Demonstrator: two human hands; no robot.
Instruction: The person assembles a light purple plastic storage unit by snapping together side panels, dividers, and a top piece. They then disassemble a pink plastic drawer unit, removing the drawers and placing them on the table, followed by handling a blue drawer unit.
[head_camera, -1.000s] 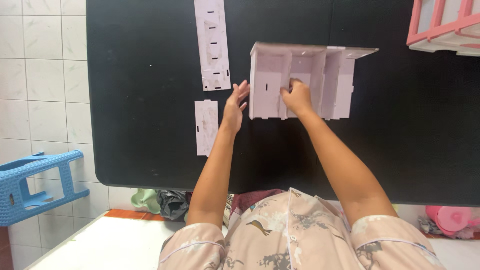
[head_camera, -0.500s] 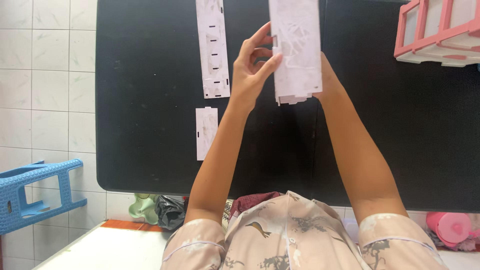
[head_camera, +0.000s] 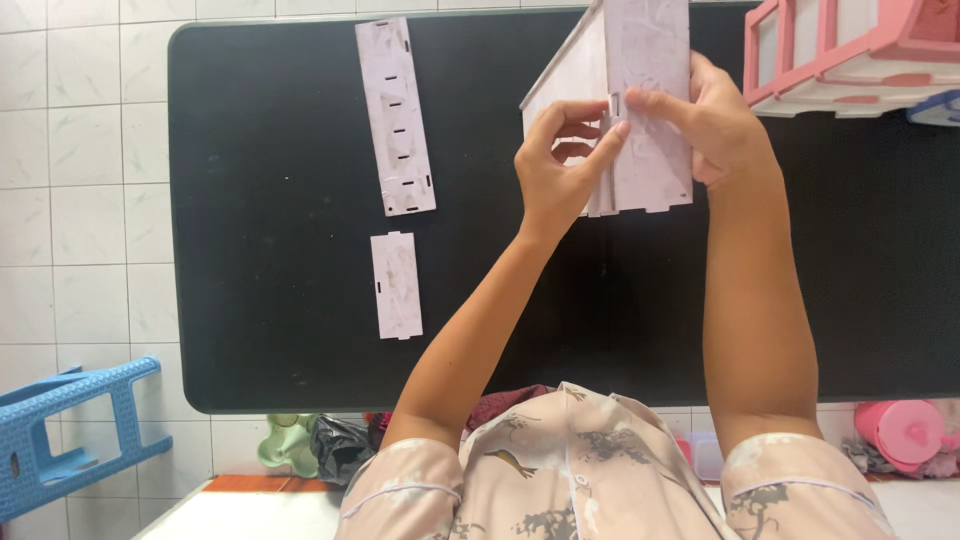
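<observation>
Both hands hold up a pale pink-white panel assembly (head_camera: 645, 110) of slotted boards above the black table (head_camera: 280, 300). My left hand (head_camera: 560, 165) pinches its near left edge with thumb and fingers. On the right side, my right hand (head_camera: 715, 120) grips the panel, fingertips pressing at a small slot near the middle. The assembly's top runs out of view.
A long slotted panel (head_camera: 397, 115) and a short panel (head_camera: 396, 285) lie flat on the table's left part. A pink and white shelf frame (head_camera: 850, 55) sits at the far right. A blue plastic stool (head_camera: 65, 430) stands on the tiled floor; a pink container (head_camera: 900, 430) lies lower right.
The assembly, lying on the table a second ago, has been lifted and turned upright toward the camera. Both hands rose with it and shifted their grip.
</observation>
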